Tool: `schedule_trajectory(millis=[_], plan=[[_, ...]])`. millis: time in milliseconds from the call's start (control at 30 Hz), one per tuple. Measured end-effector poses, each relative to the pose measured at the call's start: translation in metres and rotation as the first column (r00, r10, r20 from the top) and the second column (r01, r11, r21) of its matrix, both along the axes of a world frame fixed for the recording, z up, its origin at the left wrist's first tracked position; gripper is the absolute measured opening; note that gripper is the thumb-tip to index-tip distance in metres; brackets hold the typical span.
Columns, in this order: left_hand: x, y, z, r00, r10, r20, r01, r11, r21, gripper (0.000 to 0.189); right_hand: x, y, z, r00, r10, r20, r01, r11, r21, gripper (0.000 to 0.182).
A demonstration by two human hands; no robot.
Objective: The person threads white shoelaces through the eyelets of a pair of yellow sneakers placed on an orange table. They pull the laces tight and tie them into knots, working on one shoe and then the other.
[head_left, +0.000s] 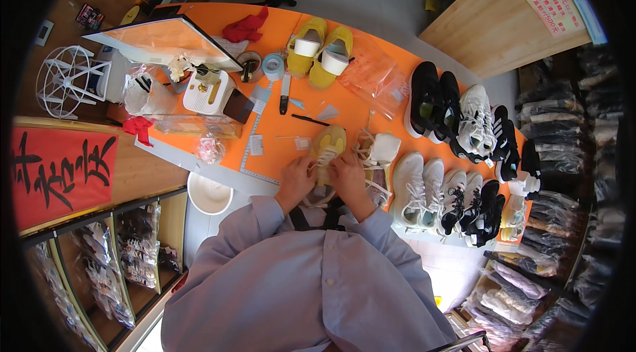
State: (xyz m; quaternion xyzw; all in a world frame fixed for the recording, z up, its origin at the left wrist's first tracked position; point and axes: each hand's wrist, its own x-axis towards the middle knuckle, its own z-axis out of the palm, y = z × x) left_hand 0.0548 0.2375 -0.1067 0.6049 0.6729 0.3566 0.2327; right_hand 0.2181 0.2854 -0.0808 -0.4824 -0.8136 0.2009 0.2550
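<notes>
A yellow and beige sneaker [329, 145] lies on the orange tabletop, toe pointing away from me, at the near edge. My left hand [298, 177] is at the left side of its white laces, fingertips pinching a lace. On the other side, my right hand [349, 178] has its fingers closed at the laces too. The hands partly cover the shoe's middle. Just right of my right hand lies a second light shoe [383, 149] with loose white laces. Beyond the sneaker are a black pen-like stick [310, 120] and a small clear packet [302, 143].
Yellow shoes [318, 48] with white inserts stand at the back beside a clear plastic bag [375, 78]. Several pairs of sneakers [410, 188] line the right side. A monitor [169, 41], a white device [208, 96] and blue tape [273, 66] are left; a white bin [210, 194] stands below.
</notes>
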Motion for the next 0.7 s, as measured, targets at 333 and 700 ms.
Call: schedule_trajectory(millis=[333, 700], plan=[[-0.001, -0.006, 0.004, 0.984, -0.101, -0.149, 0.110, 0.993, 0.048, 0.030, -0.005, 0.004, -0.022, 0.941, 0.052, 0.335, -0.056, 0.998, 0.001, 0.009], [0.008, 0.002, -0.015, 0.981, -0.083, -0.175, 0.112, 0.980, 0.165, 0.022, -0.003, -0.006, -0.016, 0.974, 0.040, 0.223, -0.053, 0.997, 0.051, 0.007]])
